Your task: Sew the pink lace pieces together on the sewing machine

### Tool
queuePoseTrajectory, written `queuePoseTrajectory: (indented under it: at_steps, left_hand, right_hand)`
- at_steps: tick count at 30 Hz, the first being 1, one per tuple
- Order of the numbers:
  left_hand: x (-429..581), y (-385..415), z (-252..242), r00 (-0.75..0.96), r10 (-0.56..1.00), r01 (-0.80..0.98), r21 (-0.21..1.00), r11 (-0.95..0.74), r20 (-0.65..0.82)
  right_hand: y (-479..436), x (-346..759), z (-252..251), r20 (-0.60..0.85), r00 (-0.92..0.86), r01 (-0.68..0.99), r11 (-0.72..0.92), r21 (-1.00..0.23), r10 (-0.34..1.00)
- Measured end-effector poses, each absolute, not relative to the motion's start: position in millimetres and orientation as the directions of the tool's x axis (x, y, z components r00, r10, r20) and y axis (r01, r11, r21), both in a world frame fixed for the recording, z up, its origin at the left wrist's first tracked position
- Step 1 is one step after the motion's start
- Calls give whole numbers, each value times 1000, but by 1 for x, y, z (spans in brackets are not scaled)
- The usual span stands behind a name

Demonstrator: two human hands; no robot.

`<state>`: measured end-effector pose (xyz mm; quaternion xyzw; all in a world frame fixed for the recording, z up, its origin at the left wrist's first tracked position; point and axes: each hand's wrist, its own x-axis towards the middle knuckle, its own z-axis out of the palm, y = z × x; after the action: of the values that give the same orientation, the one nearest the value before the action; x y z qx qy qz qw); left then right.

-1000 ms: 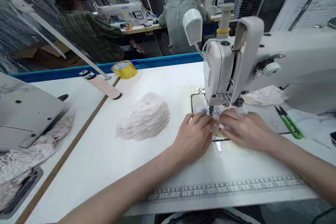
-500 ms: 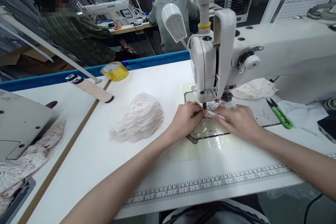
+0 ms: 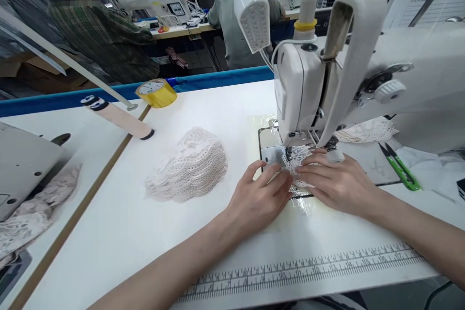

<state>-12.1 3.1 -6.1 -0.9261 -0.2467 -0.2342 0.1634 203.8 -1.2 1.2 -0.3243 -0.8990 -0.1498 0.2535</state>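
A small white lace piece lies on the needle plate under the presser foot of a white sewing machine. My left hand rests flat at its left edge, fingers stretched out and touching the lace. My right hand lies flat over the right part of the lace, fingers extended and pressing it onto the plate. A heap of similar lace pieces sits to the left of my left hand.
Green thread snips and more lace lie behind the machine at right. A yellow tape roll and a thread cone lie at the back left. A printed ruler runs along the table's front edge. Two people work at machines beyond.
Both hands have flattened out on the lace, which has spread wider under the presser foot. The camera has moved closer to the machine.
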Motion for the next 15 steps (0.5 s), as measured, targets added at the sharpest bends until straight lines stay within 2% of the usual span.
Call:
queuePoseTrajectory:
  at_steps: [7, 15]
  left_hand:
    - [-12, 6, -4, 765, 405, 541, -159, -826, 500]
    - [-10, 13, -7, 745, 438, 567, -132, -813, 503]
  right_hand:
    - [0, 205, 2, 550, -666, 651, 753, 99, 503]
    - [5, 205, 1, 541, -670, 677, 718, 164, 509]
